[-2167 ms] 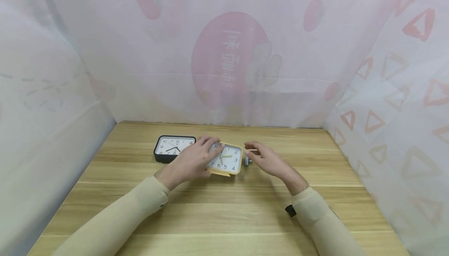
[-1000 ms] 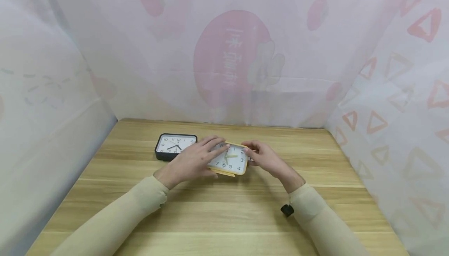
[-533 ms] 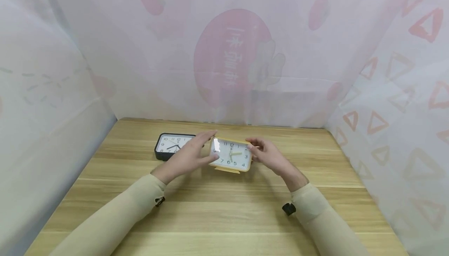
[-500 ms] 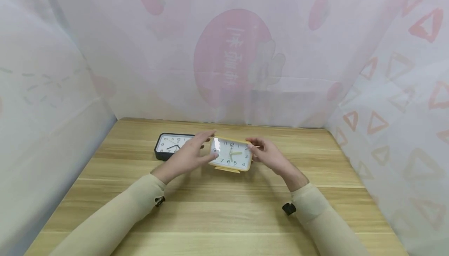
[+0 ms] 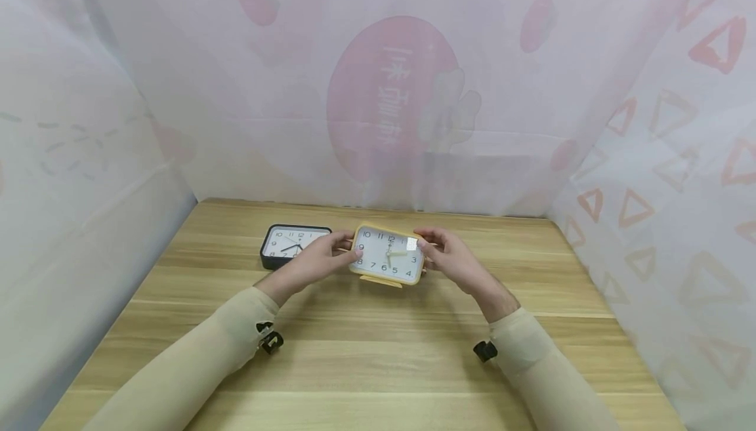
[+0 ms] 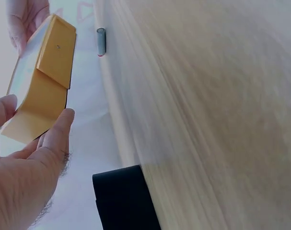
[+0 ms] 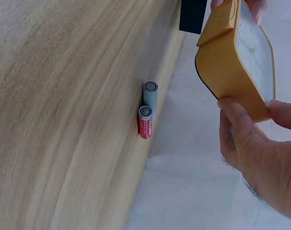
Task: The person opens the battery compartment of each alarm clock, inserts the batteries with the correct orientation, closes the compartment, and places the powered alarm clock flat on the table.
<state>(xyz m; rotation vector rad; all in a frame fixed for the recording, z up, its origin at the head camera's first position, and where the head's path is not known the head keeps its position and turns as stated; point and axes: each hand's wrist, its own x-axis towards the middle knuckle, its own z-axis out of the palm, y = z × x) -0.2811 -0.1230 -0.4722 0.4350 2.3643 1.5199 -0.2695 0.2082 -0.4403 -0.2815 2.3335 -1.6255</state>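
Observation:
A yellow alarm clock point(image 5: 380, 257) with a white face is held up between both hands, face toward me and slightly tilted. My left hand point(image 5: 307, 266) grips its left side, thumb on the face near the 9 and fingers behind. On the opposite side my right hand point(image 5: 461, 267) pinches the edge, thumb by the 2. The right wrist view shows the clock's yellow casing point(image 7: 226, 67) raised off the wood. Beneath it, a grey battery point(image 7: 150, 93) and a red-and-silver battery point(image 7: 145, 125) lie side by side on the table.
A black clock point(image 5: 286, 241) lies face up on the wooden table point(image 5: 378, 365), just left of the yellow one and partly behind my left hand. Printed cloth walls point(image 5: 266, 155) enclose the back and both sides.
My right hand has come in from the right and taken hold of the clock. My left hand has shifted from across its face to its left edge. The clock has moved slightly right and up.

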